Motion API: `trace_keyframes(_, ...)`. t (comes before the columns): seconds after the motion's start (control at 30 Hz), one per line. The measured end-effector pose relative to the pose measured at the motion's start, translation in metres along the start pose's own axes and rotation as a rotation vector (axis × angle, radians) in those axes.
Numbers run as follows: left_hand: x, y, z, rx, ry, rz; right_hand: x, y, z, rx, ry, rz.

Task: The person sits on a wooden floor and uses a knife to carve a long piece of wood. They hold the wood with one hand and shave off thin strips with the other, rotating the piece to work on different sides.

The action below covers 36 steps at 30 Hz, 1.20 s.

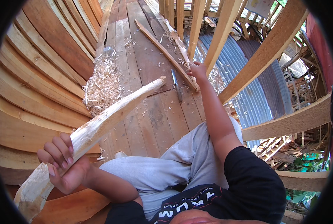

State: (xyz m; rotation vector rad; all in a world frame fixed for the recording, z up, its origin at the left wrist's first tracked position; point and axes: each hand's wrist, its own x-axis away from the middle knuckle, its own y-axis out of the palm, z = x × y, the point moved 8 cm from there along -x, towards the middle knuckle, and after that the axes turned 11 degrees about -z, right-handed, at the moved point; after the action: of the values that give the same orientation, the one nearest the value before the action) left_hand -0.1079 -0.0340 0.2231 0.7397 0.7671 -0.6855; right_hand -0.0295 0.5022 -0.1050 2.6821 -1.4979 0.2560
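A thick, pale peeled wooden pole (pixel 110 114) slants from the lower left up to the middle. My left hand (pixel 63 160) is wrapped round its thick near part. Stretched out far to the right, my right hand (pixel 197 70) has its fingers closed at the near end of a thinner peeled stick (pixel 180 44), which lies along the railing. A knife (pixel 177 86) with a dark handle lies on the floorboards between the pole and my right forearm. Beside the knife runs a long, straight wooden strip (pixel 162 51).
Wood shavings (pixel 103 82) are heaped against the plank wall (pixel 36 74) on the left, with a small clear container (pixel 108 51) behind them. A slatted wooden railing (pixel 265 61) stands on the right, with corrugated metal sheets (pixel 241 74) beyond. My bent legs (pixel 147 170) rest on the floor.
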Motion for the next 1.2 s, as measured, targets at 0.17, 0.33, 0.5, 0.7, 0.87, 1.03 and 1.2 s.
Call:
trace_keyframes(0.17, -0.003, 0.004, 0.000, -0.012, 0.009, 0.002, -0.013, 0.025, 0.014, 0.384, -0.119, -0.094)
trace_keyframes(0.33, -0.001, 0.002, -0.004, 0.014, -0.006, -0.024, 0.012, 0.053, 0.018, 0.756, -0.189, -0.302)
trace_keyframes(0.5, -0.002, 0.001, 0.006, -0.015, 0.020, -0.003, 0.040, 0.091, 0.024, 1.022, -0.337, -0.424)
trace_keyframes(0.7, -0.001, -0.001, 0.000, -0.006, 0.015, 0.024, 0.027, 0.076, 0.036, 0.762, -0.342, -0.284)
trace_keyframes(0.87, -0.003, 0.001, 0.000, -0.034, 0.037, 0.011, 0.009, 0.071, 0.047, 0.576, -0.285, -0.304)
trace_keyframes(1.03, -0.002, 0.000, 0.000, -0.023, 0.039, 0.012, 0.009, 0.071, 0.039, 0.653, -0.395, -0.281)
trace_keyframes(1.2, -0.001, -0.002, 0.001, -0.047, 0.039, 0.035, 0.012, 0.073, 0.039, 0.529, -0.233, -0.401)
